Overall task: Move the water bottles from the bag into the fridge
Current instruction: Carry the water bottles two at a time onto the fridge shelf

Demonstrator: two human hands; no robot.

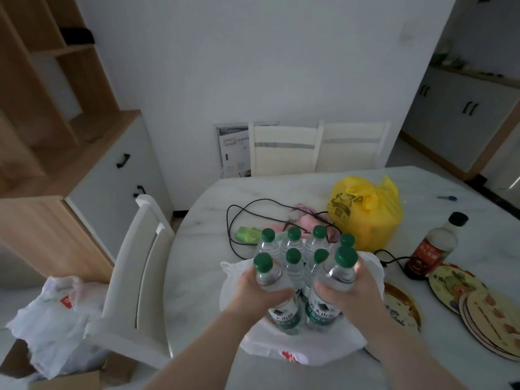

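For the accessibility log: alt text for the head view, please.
The left hand and right hand each grip a green-capped water bottle over a white bag on a pale table; six more bottles stand just behind them. Farther back: a yellow bag, a black cable, a dark sauce bottle.

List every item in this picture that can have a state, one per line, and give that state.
Left hand, grips left bottle.
Right hand, grips right bottle.
Left bottle, capped.
Right bottle, capped.
Other six bottles, capped, standing in the white bag.
White bag, open at the top.
Yellow bag, knotted at the top.
Sauce bottle, capped, upright.
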